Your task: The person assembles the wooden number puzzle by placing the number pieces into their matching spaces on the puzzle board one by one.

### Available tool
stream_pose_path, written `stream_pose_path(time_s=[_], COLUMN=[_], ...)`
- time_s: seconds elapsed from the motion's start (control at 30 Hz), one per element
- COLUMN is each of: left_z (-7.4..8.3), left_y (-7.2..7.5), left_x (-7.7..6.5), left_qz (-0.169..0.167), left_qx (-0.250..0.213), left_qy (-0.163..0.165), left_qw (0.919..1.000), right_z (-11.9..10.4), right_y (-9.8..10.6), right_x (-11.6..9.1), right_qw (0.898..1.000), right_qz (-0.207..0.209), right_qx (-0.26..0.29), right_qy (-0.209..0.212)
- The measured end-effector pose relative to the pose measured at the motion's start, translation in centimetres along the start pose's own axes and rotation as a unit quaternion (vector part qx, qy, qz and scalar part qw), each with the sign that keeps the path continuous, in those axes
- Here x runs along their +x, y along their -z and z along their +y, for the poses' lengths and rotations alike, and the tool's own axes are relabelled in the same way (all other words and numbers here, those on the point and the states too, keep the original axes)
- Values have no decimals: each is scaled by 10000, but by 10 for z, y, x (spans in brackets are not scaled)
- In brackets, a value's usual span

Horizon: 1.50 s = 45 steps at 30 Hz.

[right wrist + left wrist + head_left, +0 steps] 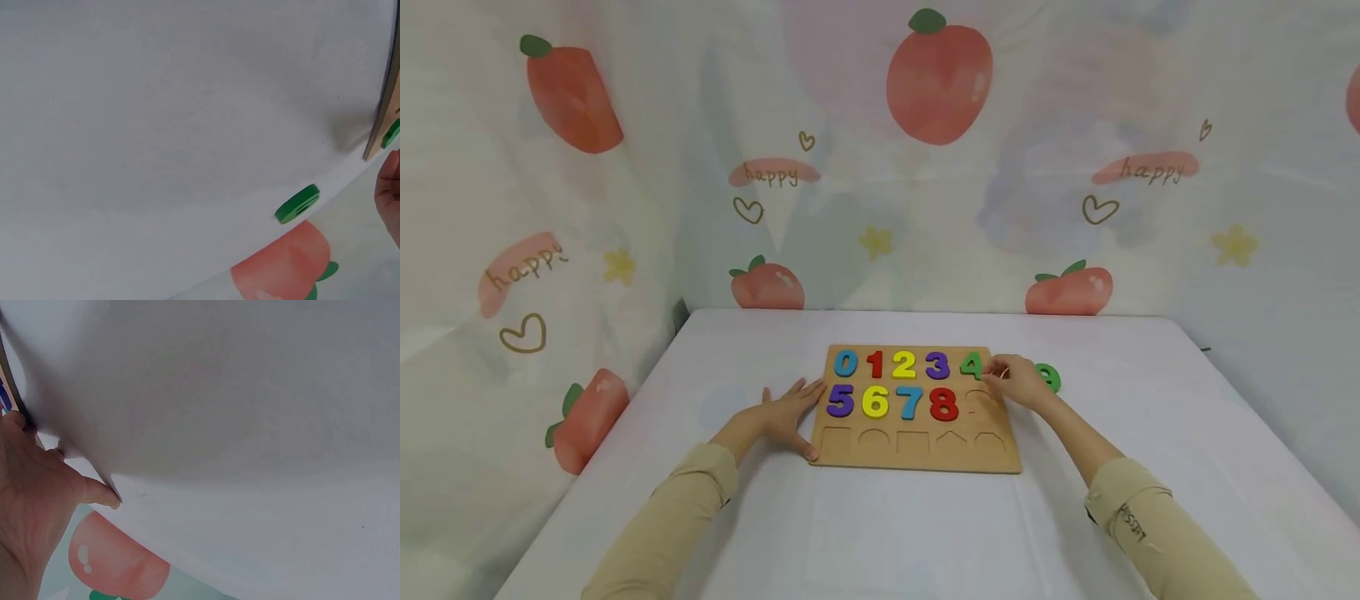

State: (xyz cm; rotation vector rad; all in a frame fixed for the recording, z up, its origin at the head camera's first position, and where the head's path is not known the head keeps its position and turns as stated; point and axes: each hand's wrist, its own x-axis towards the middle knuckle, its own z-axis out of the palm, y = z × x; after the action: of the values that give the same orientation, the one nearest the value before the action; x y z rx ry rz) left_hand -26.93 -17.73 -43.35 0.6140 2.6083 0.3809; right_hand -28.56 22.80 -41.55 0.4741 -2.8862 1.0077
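In the head view a wooden number board [917, 458] lies on the table, carrying coloured number pieces 0 to 8. My left hand [788, 417] rests spread against the board's left edge; the left wrist view shows this hand [37, 494] with its thumb stretched out. At the upper right of the board my right hand [1018, 379] has curled fingers at the right edge of the green number 4 [972, 365], pinching it there. A green number piece [1049, 377], looking like a 9, lies on the table beyond that hand, partly hidden; the right wrist view shows this green piece [298, 204] apart from the board.
Recessed outlines [912, 442] run along the board's bottom row, and another recess [981, 404] lies right of the red number 8 [943, 404]. A white cloth [917, 533] covers the table. Printed curtains [917, 233] stand behind it and at the sides.
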Motion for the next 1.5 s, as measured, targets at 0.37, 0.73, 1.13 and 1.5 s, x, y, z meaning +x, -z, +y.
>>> stream_pose_path(time_s=[0.37,0.73,1.13,1.5], left_z=[-2,-5,-2,-4], left_y=[-2,-2,-3,-3], left_x=[4,2,2,4], left_qz=[22,-7,-17,71], left_qx=[80,72,55,92], left_qy=[-49,-14,-6,35], left_qw=[10000,10000,10000,9999], right_z=[29,51,72,86], right_y=[32,50,58,61], right_x=[-12,-24,-31,-25], right_qw=[9999,9994,9949,9901], right_qz=[78,-178,-807,-1186], right_qx=[-45,-139,-85,-544], right_qy=[-58,-251,-602,-512])
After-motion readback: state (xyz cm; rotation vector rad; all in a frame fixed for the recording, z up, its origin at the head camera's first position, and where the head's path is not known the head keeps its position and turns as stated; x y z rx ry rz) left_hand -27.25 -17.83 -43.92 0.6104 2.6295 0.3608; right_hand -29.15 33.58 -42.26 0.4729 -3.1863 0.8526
